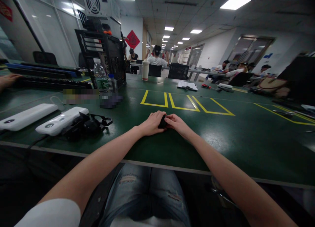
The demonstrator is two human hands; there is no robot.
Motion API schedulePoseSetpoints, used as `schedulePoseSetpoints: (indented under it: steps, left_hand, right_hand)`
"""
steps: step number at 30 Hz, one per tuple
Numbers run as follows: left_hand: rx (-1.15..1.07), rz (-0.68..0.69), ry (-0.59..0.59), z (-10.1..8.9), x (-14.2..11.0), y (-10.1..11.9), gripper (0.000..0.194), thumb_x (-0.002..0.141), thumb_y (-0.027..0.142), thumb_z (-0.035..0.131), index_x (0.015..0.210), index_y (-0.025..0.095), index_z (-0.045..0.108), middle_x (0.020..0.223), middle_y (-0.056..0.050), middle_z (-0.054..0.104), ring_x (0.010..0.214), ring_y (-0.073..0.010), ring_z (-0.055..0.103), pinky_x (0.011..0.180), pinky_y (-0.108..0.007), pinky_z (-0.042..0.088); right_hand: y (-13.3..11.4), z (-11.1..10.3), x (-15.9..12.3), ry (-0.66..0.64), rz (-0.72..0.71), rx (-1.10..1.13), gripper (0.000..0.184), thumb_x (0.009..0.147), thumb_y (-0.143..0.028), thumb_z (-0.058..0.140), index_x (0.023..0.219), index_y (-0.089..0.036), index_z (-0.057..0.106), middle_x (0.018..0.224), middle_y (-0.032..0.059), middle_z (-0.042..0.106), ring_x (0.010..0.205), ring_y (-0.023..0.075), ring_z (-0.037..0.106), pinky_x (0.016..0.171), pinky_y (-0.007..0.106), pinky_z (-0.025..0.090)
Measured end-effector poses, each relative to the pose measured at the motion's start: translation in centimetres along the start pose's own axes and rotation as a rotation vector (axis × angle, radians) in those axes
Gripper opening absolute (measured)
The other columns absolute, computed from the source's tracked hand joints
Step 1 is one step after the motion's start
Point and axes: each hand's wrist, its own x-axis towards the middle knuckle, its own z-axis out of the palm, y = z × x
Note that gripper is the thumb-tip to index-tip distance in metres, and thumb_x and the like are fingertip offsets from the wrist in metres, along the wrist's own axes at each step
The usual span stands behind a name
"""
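Both hands meet over the green tabletop (152, 148), close to its front edge. A small black object (162, 122) sits between them, too covered by fingers to name. My left hand (154, 123) is closed around its left side. From the right, my right hand (177, 123) pinches at the same object with thumb and fingers. Just beyond the hands, yellow tape outlines (155, 105) mark the table in a row.
White devices (64, 120) with cables and a black strapped item (86, 125) lie at left. Behind them stand plastic bottles (100, 77) and a computer case (108, 56). A white cup (145, 71), notepad (187, 86) and red tool (206, 86) are farther back. Another person's hand (11, 79) shows far left.
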Motion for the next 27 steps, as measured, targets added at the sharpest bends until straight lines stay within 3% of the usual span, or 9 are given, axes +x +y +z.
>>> schedulePoseSetpoints:
  steps: [9, 13, 17, 27]
  left_hand:
    - [-0.021, -0.013, -0.008, -0.25, -0.01, 0.18, 0.052, 0.069, 0.03, 0.061, 0.111, 0.017, 0.033, 0.107, -0.01, 0.046, 0.1, -0.0259, 0.046, 0.084, -0.041, 0.036]
    - [-0.026, -0.022, -0.011, -0.4, -0.02, 0.33, 0.054, 0.068, 0.029, 0.062, 0.113, 0.018, 0.032, 0.108, -0.01, 0.046, 0.1, -0.026, 0.047, 0.084, -0.041, 0.036]
    - [-0.024, -0.021, -0.014, -0.52, 0.02, 0.38, 0.055, 0.068, 0.028, 0.062, 0.113, 0.018, 0.032, 0.107, -0.009, 0.047, 0.099, -0.0254, 0.047, 0.084, -0.041, 0.037]
    - [-0.012, -0.02, -0.023, -0.49, 0.14, 0.36, 0.053, 0.069, 0.029, 0.062, 0.111, 0.017, 0.033, 0.107, -0.009, 0.046, 0.099, -0.0254, 0.046, 0.083, -0.04, 0.037]
  right_hand:
    - [-0.43, -0.25, -0.45, -0.086, -0.09, -0.002, 0.026, 0.066, -0.024, 0.067, 0.085, -0.022, 0.05, 0.082, -0.0024, 0.057, 0.081, 0.0131, 0.055, 0.075, 0.029, 0.044]
    - [-0.11, -0.09, -0.3, -0.035, -0.044, 0.009, 0.019, 0.072, -0.033, 0.06, 0.084, -0.022, 0.05, 0.079, -0.0019, 0.057, 0.079, 0.013, 0.055, 0.071, 0.029, 0.045]
    - [0.27, -0.15, 0.04, -0.01, -0.004, -0.005, 0.024, 0.072, -0.034, 0.06, 0.089, -0.021, 0.051, 0.087, 0.0005, 0.057, 0.083, 0.0147, 0.054, 0.073, 0.03, 0.044]
    - [-0.39, -0.8, 0.3, -0.096, 0.016, -0.028, 0.026, 0.066, -0.029, 0.067, 0.085, -0.02, 0.052, 0.083, 0.0002, 0.057, 0.082, 0.0154, 0.054, 0.074, 0.032, 0.045]
